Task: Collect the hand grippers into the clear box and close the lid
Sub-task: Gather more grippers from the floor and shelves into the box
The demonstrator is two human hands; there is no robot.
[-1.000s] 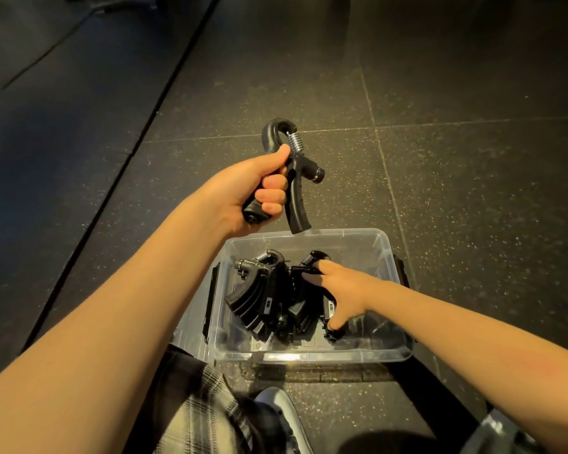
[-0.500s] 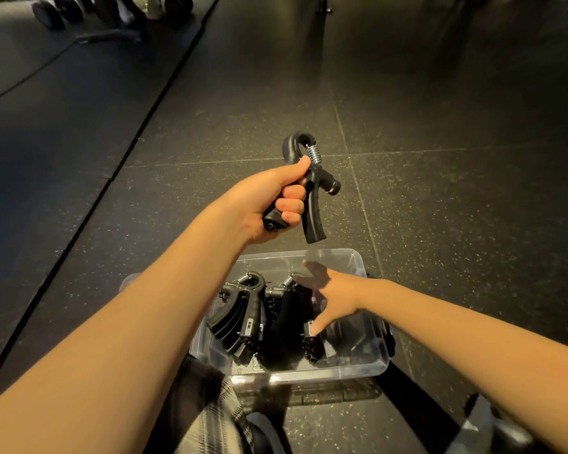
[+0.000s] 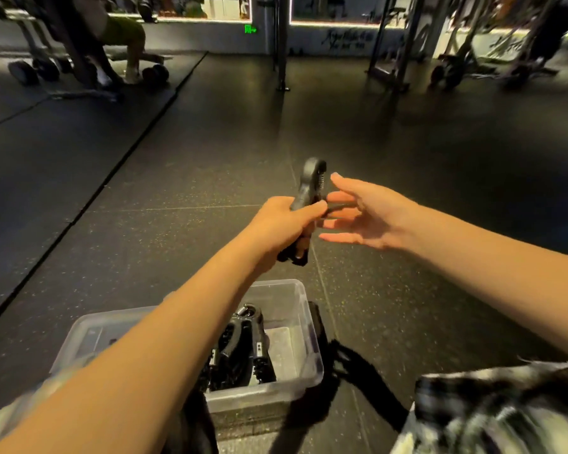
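My left hand [image 3: 284, 221] grips a black hand gripper [image 3: 310, 185] by its handles and holds it upright above the floor, beyond the box. Close to its right, my right hand [image 3: 364, 213] is open, with spread fingers nearly touching the gripper's side. The clear box [image 3: 304, 335] stands on the floor below my arms with no lid on it. Several black hand grippers [image 3: 240, 352] lie packed together inside it, partly hidden by my left forearm.
Dark rubber gym floor [image 3: 407, 178] stretches ahead. A bench with dumbbells [image 3: 27, 72] stands far left, where a person's legs [image 3: 128, 47] show. A post [image 3: 281, 44] and machine frames [image 3: 391, 44] stand at the back. My plaid-clad knee [image 3: 492, 407] is at the lower right.
My right hand has left the box and risen to the gripper held in my left hand. The view has tilted up, showing the gym's far end.
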